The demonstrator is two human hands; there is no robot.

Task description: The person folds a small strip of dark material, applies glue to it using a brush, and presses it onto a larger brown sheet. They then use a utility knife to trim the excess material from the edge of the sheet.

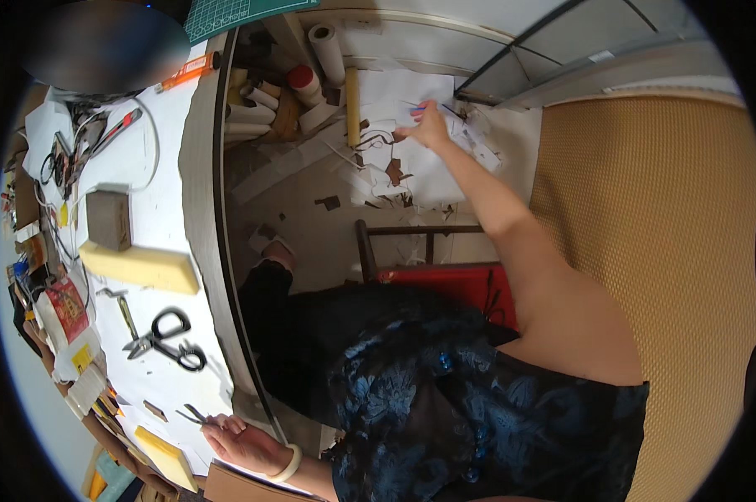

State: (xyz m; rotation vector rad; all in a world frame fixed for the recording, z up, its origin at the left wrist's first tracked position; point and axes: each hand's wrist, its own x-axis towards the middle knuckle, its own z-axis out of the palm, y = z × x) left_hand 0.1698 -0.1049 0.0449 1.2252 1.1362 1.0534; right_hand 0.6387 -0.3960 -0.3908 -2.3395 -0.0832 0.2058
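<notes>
My left hand (242,441), a pale bangle (288,463) on its wrist, is over the table's near end. Its closed fingers pinch a slim dark two-pronged tool (192,414) that looks like tweezers. My right arm stretches down to the floor at the far side. My right hand (429,127) is over a large white sheet (395,94), thumb and fingers apart. Beside its fingers shows a thin blue strip, too small to name. Brown scraps (395,172) and white cuttings lie around the sheet. Black-handled scissors (167,339) rest on the white-covered table (162,180).
A yellow foam bar (140,266), a grey-brown block (109,219) and an orange cutter (188,74) lie on the table. Paper rolls (327,52) stand beyond its edge. A red-seated stool (445,283) is beside my legs. Tan woven matting (646,251) covers the right side.
</notes>
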